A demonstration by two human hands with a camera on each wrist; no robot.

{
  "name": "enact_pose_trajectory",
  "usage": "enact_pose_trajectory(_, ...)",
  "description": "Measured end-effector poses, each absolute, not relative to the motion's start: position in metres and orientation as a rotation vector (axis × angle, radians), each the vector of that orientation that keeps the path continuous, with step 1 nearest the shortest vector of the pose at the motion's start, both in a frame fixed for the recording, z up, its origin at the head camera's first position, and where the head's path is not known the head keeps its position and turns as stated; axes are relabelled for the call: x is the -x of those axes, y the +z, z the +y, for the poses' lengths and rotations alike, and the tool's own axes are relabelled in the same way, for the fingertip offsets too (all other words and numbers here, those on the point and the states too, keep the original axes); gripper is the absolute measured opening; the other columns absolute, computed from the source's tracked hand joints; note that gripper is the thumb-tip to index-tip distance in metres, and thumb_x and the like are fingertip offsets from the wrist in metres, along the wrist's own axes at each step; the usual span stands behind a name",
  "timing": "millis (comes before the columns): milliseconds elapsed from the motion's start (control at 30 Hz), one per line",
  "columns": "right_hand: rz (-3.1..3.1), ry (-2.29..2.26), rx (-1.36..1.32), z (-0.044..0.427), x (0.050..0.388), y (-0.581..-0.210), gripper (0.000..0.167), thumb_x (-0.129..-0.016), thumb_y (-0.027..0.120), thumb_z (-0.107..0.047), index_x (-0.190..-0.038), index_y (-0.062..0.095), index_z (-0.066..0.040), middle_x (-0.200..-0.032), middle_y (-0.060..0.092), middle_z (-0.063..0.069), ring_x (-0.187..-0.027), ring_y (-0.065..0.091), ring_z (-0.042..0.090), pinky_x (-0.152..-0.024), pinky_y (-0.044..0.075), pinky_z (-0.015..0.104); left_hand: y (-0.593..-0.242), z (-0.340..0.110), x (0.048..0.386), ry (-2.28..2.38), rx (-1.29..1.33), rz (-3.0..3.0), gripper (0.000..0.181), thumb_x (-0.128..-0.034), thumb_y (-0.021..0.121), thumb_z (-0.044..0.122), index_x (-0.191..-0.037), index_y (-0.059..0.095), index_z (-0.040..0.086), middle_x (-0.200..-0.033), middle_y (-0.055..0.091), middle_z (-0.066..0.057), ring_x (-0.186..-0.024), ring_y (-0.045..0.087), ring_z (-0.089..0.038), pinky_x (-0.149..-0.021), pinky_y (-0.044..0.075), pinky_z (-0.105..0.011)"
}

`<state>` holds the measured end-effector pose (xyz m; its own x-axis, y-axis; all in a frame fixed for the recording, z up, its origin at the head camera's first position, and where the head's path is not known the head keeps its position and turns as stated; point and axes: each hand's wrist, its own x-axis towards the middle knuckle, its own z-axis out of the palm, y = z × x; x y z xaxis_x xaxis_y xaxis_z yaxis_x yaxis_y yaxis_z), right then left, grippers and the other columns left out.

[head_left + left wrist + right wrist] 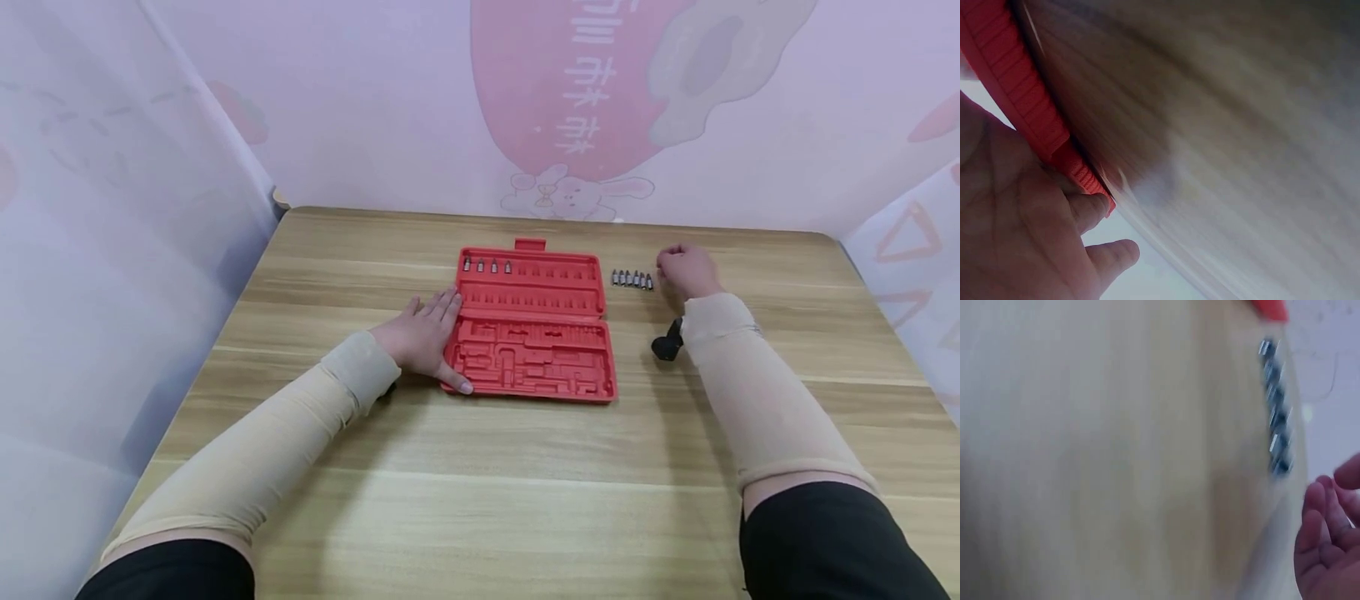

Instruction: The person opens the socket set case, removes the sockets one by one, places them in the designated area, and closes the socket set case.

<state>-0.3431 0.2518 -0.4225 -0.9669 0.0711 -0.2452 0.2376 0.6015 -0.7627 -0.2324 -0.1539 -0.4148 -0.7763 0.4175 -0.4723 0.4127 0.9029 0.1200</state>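
Note:
A red plastic bit case lies unfolded on the table, its inside facing up. Four-sided in outline, it has several metal screwdriver bits standing in the left part of its far row. Against the case's left edge rests my left hand, fingers spread and thumb on the near corner; its palm and fingertips show beside the red side wall in the left wrist view. More bits stand in a short row right of the case. Just beyond that row's right end, my right hand hovers, loosely curled, with nothing visible in the fingers.
The wood-grain table extends around the case. A pale printed curtain hangs along its far edge and at both sides. A black wrist camera sticks out from the right wrist, low over the tabletop.

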Motion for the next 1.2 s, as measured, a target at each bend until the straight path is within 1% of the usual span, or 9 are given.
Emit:
enact_pose_trajectory(67,2.644,-1.369,-0.232,0.234,0.347,-0.418,0.047,-0.104,0.047,-0.018,-0.143,0.051,0.008,-0.127,0.059,0.022,-0.105,0.057,0.024,-0.078,0.047,0.024,-0.414,-0.155,0.233,0.014,-0.592,2.559,0.147,-0.0733,0.068,0.085,-0.162,-0.008,-0.003,-0.169,-0.014,-0.021,-0.156,-0.010,-0.035,-0.124,-0.002,-0.057)
enact_pose_trajectory(133,2.647,-1.429,-0.165,0.211,0.352,-0.416,0.046,-0.103,0.049,-0.015,-0.142,0.052,0.009,-0.129,0.059,0.025,-0.104,0.059,0.024,-0.076,0.049,0.022,-0.414,-0.157,0.233,0.019,-0.583,2.554,0.147,-0.0735,0.068,0.085,-0.162,-0.009,-0.003,-0.169,-0.015,-0.021,-0.156,-0.011,-0.035,-0.124,-0.003,-0.056)
enact_pose_trajectory(200,2.643,-1.407,-0.064,0.185,0.356,-0.414,0.045,-0.103,0.048,-0.014,-0.141,0.055,0.008,-0.131,0.059,0.025,-0.103,0.059,0.025,-0.077,0.050,0.026,-0.414,-0.159,0.233,0.023,-0.576,2.555,0.146,-0.0737,0.068,0.085,-0.161,-0.009,-0.003,-0.169,-0.015,-0.021,-0.156,-0.011,-0.035,-0.124,-0.003,-0.057)
enact_pose_trajectory(400,2.601,-1.143,0.275,0.111,0.360,-0.412,0.043,-0.107,0.049,-0.020,-0.142,0.058,0.002,-0.142,0.056,0.021,-0.124,0.054,0.032,-0.103,0.048,0.044,-0.416,-0.161,0.229,0.015,-0.549,2.551,0.146,-0.0733,0.068,0.085,-0.162,-0.007,-0.003,-0.170,-0.014,-0.020,-0.156,-0.011,-0.034,-0.124,-0.003,-0.057)
enact_pose_trajectory(500,2.593,-1.043,0.343,0.088,0.361,-0.416,0.040,-0.108,0.051,-0.022,-0.141,0.061,-0.001,-0.142,0.057,0.019,-0.127,0.053,0.032,-0.107,0.045,0.045,-0.417,-0.157,0.228,0.019,-0.567,2.550,0.145,-0.0736,0.068,0.085,-0.162,-0.006,-0.003,-0.170,-0.013,-0.020,-0.156,-0.010,-0.035,-0.123,-0.001,-0.058)
enact_pose_trajectory(700,2.570,-0.976,0.350,0.067,0.360,-0.422,0.039,-0.106,0.053,-0.019,-0.141,0.061,-0.003,-0.144,0.056,0.016,-0.130,0.051,0.029,-0.111,0.042,0.042,-0.416,-0.147,0.232,-0.031,-0.605,2.566,0.146,-0.0738,0.065,0.088,-0.162,-0.006,-0.005,-0.169,-0.011,-0.022,-0.157,-0.005,-0.036,-0.124,0.004,-0.059)
enact_pose_trajectory(900,2.438,-1.284,0.212,0.062,0.355,-0.422,0.036,-0.104,0.057,-0.008,-0.139,0.059,0.000,-0.135,0.058,0.017,-0.122,0.054,0.028,-0.106,0.046,0.039,-0.416,-0.147,0.235,-0.023,-0.608,2.559,0.147,-0.0733,0.066,0.088,-0.161,-0.006,-0.005,-0.169,-0.011,-0.023,-0.157,-0.005,-0.036,-0.124,0.005,-0.059)
enact_pose_trajectory(1033,2.401,-1.422,0.147,0.063,0.352,-0.427,0.029,-0.102,0.060,-0.003,-0.130,0.062,0.004,-0.126,0.061,0.017,-0.111,0.057,0.024,-0.098,0.050,0.035,-0.417,-0.146,0.234,-0.001,-0.605,2.556,0.148,-0.0722,0.066,0.088,-0.161,-0.007,-0.005,-0.169,-0.011,-0.022,-0.157,-0.005,-0.037,-0.124,0.003,-0.058)
enact_pose_trajectory(1200,2.541,-1.256,0.238,0.067,0.351,-0.432,0.018,-0.102,0.063,-0.009,-0.118,0.066,-0.001,-0.119,0.064,0.014,-0.108,0.058,0.024,-0.095,0.048,0.036,-0.416,-0.144,0.234,0.002,-0.616,2.559,0.148,-0.0719,0.066,0.088,-0.161,-0.008,-0.004,-0.169,-0.012,-0.022,-0.156,-0.005,-0.037,-0.124,0.003,-0.058)
